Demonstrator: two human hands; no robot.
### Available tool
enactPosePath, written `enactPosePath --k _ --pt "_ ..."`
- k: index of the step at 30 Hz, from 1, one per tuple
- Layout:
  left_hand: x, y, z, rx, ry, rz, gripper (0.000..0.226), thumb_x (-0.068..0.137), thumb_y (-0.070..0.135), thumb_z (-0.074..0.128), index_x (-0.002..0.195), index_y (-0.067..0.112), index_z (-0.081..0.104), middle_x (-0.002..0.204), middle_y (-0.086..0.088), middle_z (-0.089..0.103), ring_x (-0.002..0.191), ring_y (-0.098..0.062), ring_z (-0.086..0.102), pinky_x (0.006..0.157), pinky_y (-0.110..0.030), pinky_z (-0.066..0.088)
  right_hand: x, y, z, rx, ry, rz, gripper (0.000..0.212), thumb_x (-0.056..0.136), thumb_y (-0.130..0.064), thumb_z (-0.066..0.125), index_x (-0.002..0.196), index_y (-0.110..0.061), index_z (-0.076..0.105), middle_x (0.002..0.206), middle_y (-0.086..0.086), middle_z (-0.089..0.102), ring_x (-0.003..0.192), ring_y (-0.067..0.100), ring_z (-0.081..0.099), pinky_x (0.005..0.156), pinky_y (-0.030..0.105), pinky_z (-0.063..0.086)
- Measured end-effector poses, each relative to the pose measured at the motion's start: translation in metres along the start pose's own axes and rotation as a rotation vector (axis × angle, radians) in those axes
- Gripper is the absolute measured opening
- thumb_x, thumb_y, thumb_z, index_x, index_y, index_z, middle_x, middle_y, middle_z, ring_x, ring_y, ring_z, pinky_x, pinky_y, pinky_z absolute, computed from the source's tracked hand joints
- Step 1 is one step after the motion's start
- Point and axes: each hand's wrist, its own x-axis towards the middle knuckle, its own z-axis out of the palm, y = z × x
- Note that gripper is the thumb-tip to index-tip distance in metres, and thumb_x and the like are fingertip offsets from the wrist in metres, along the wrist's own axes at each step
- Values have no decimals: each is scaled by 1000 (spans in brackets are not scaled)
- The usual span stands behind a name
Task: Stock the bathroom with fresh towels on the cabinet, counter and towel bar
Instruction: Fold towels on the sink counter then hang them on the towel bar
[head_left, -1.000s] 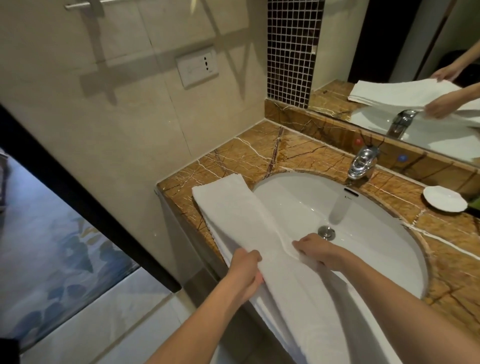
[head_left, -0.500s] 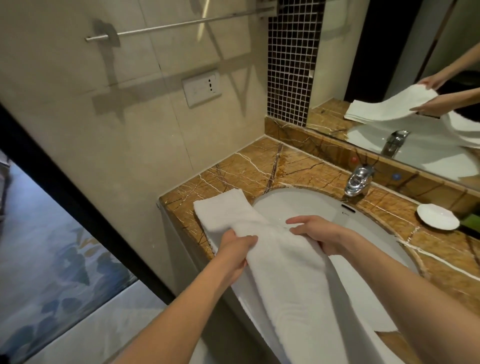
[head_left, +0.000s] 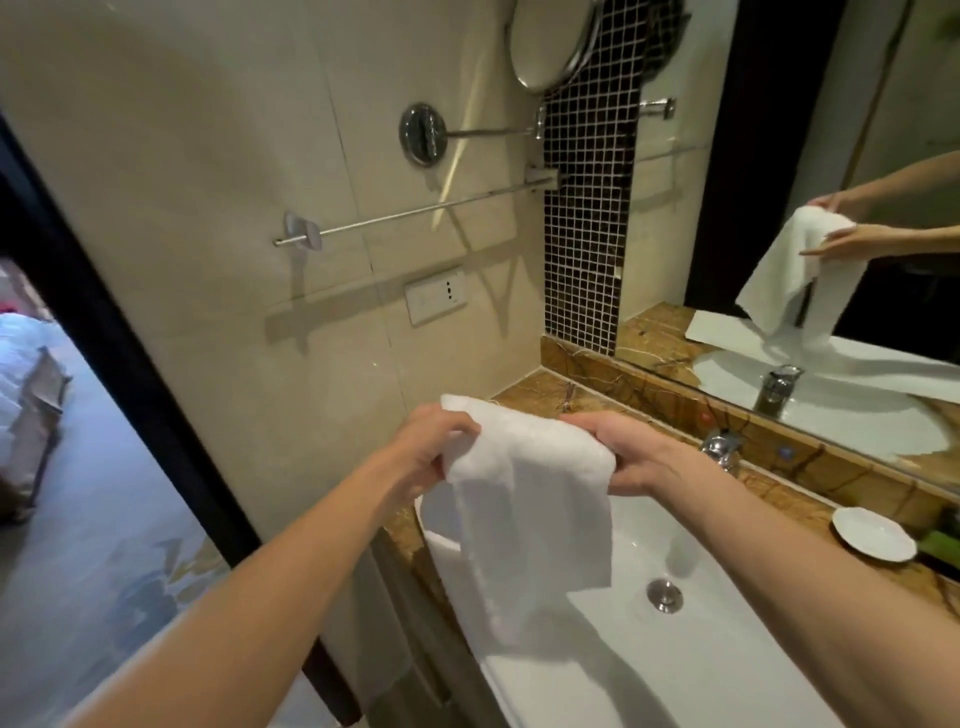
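Here's the counter (head_left: 535, 395), brown marble shot through with pale and dark veins, running along the wall under the mirror with a low upstand of the same stone behind it. Sunk into it is a wide white basin (head_left: 701, 649), with a chrome drain (head_left: 665, 596) in its floor. At the back rim stands a chrome faucet (head_left: 721, 451), spout towards the bowl. Off to the right, a small white dish (head_left: 874, 533) sits flat on the marble, and just beside it something green (head_left: 935, 545), too dark to name. A white towel (head_left: 530, 499) hangs over the basin's left side. Whether its lower end rests on the bowl, I can't tell.
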Motion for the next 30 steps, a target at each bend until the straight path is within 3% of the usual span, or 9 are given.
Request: enactPosePath --k 2,7,10,12,15,19,24,28,30 --pt "-8 27 -4 2 0 52 20 76 -8 58 94 1 56 72 -15 57 58 -24 58 49 -25 47 -8 -15 19 -27 -46 -31 29 89 -5 53 114 2 66 111 16 68 94 27 68 86 41 55" --pt "-27 86 -25 7 -21 183 22 76 -14 53 90 -1 64 70 -12 69 56 -19 66 45 -24 49 -24 -64 61 -148 -21 -271 16 90 0 50 94 -4 64 98 15 62 84 24 61 74 33 51" --pt "-34 116 -38 12 6 239 17 76 -16 53 80 -2 63 65 -12 67 52 -18 64 43 -22 48 -31 -93 88 -200 75 -431 29 87 1 54 115 4 63 122 25 61 110 42 60 91 48 50" --pt "-39 132 -46 17 31 246 11 76 -15 53 76 -5 59 62 -13 62 47 -19 60 42 -20 46 -35 -109 105 -203 119 -463 44 88 -5 57 132 -2 53 123 21 63 112 39 61 97 49 48" --pt "-39 154 -59 0 9 238 15 78 -12 53 92 -9 57 74 -19 60 59 -25 59 47 -23 48 -39 -128 123 -157 79 -449 40 92 -10 54 131 -17 53 119 5 65 106 24 64 84 38 55" --pt "-33 173 -73 -3 -58 224 20 80 -11 57 99 -9 58 90 -25 58 72 -30 58 64 -35 48 -43 -140 139 -165 159 -448 36 94 -4 52 127 -16 56 119 9 64 102 24 64 72 37 55" --pt "-15 192 -89 -27 -97 264 34 79 -12 61 110 -22 53 91 -27 62 70 -29 63 59 -32 55 -34 -157 158 -186 348 -533 36 90 1 55 124 -10 60 113 12 64 104 28 63 94 43 52" --pt "-8 207 -99 -78 -187 266 20 81 -12 59 101 -12 61 80 -19 67 63 -23 66 54 -27 55 -31 -178 173 -246 450 -609 34 87 -2 59 121 -9 64 121 11 62 108 28 60 99 44 49" --pt "-6 215 -103 -107 -256 275 16 83 -13 54 96 -8 63 77 -15 70 62 -20 68 53 -26 55 -30 -188 178 -225 441 -636 32 86 -5 61 117 -10 65 115 9 65 104 26 62 94 42 51"
